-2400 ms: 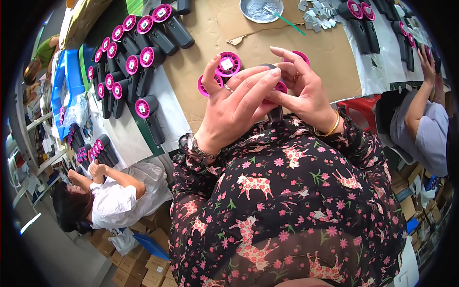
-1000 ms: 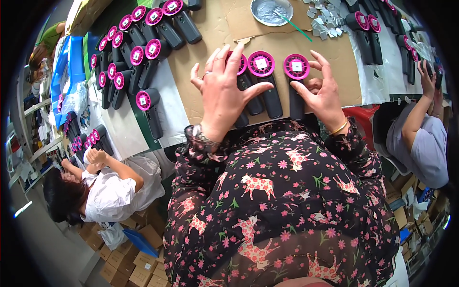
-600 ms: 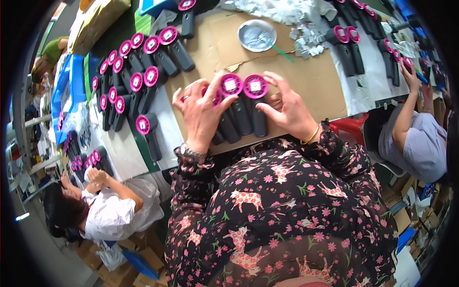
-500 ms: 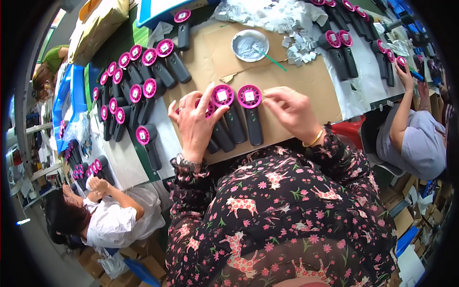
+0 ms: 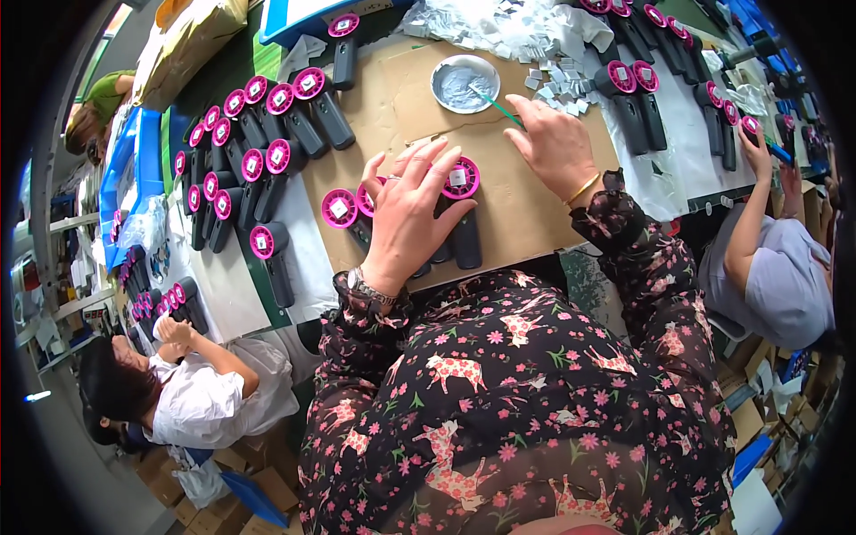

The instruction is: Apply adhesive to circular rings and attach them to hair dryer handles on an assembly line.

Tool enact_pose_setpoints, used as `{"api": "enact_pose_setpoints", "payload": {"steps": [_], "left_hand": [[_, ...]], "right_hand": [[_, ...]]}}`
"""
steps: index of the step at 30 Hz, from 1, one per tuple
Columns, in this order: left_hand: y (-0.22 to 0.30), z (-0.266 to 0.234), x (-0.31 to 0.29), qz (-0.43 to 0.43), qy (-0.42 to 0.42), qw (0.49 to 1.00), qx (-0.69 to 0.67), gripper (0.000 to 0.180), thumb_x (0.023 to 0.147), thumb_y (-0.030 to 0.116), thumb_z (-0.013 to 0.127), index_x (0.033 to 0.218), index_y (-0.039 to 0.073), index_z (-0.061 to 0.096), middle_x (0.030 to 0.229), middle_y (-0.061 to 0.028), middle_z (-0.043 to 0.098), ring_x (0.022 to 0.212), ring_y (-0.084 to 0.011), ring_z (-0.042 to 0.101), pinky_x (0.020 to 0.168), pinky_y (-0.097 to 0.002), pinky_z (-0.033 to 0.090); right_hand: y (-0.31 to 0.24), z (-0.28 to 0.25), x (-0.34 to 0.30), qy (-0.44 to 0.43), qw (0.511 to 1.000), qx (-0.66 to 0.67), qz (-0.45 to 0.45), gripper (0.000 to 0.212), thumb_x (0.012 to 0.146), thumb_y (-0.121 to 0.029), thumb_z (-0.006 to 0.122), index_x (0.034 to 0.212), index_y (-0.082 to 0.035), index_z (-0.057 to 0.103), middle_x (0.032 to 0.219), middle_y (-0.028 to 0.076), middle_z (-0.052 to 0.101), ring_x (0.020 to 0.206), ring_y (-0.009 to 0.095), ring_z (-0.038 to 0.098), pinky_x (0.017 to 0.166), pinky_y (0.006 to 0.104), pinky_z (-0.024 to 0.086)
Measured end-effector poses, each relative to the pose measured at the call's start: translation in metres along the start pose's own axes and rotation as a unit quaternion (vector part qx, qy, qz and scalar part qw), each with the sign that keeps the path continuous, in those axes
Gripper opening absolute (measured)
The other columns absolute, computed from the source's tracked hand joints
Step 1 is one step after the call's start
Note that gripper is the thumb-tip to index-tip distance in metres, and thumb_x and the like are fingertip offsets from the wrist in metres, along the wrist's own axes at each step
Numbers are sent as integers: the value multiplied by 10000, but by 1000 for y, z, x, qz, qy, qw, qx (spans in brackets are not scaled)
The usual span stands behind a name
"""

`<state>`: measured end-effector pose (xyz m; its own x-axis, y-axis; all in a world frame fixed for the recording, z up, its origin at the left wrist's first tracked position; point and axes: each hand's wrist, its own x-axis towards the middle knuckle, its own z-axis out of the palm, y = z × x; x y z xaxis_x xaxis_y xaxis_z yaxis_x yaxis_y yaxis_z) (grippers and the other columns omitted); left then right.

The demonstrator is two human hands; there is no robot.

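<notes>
A short row of black handheld fans with pink round heads lies on the cardboard before me, among them a fan (image 5: 339, 210) at the left end and a fan (image 5: 463, 178) at the right end. White squares sit at the centres of their heads. Over the middle of this row, my left hand (image 5: 408, 214) is spread open and hides parts of the fans. My right hand (image 5: 557, 147) is at the free end of a green stick (image 5: 505, 112), thumb and forefinger apart on either side of it. The stick leans in a white bowl (image 5: 465, 84) of grey paste.
Small whitish squares (image 5: 557, 89) lie right of the bowl, below a heap of white pieces (image 5: 499, 27). More fans (image 5: 308, 116) crowd the left, and others (image 5: 633, 98) the right. Co-workers sit at both sides, one in a white shirt (image 5: 209, 401), one in grey (image 5: 767, 267).
My right hand has gone from beside the right-end fan up to the green stick. My left hand has shifted right along the row, uncovering the left fans.
</notes>
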<state>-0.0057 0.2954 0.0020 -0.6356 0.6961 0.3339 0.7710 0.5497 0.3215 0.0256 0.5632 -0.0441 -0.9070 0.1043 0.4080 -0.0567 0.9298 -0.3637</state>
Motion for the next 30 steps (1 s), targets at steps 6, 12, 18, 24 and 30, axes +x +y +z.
{"api": "enact_pose_setpoints", "payload": {"steps": [6,12,18,24,30], "left_hand": [[-1,8,-5,13,-32,999,22,601,903,335,876,1453,176,694,1477,-7,692,1431,-214,608,1274,-572,250],[-3,13,-8,4,-29,1000,-1,597,904,326,882,1457,191,698,1487,-6,695,1420,-222,619,1266,-563,248],[-2,12,-7,11,-19,1000,0,543,903,323,876,1400,178,710,1439,8,711,1402,-211,627,1263,-586,259],[0,10,-7,6,-14,1000,-5,541,903,337,887,1394,188,716,1424,6,722,1390,-218,636,1267,-576,238],[10,6,-6,-15,8,1000,-5,595,889,342,899,1422,179,690,1390,-2,730,1382,-229,634,1272,-587,225]], "right_hand": [[9,-11,24,76,995,12,-57,254,986,-247,835,1144,-51,802,960,118,750,780,321,739,742,431,591],[14,-26,25,25,990,130,49,167,1005,-184,816,1041,-21,821,919,103,736,691,222,680,661,356,532],[16,-17,25,18,990,128,61,176,1009,-177,820,1041,-4,827,836,88,735,656,162,653,630,325,502],[17,-16,28,-43,954,242,173,227,1027,-198,828,1066,26,836,792,-6,740,683,37,584,610,257,450],[30,-9,22,-45,912,340,227,251,1038,-213,834,1092,32,847,811,-86,703,686,0,540,583,229,401]]}}
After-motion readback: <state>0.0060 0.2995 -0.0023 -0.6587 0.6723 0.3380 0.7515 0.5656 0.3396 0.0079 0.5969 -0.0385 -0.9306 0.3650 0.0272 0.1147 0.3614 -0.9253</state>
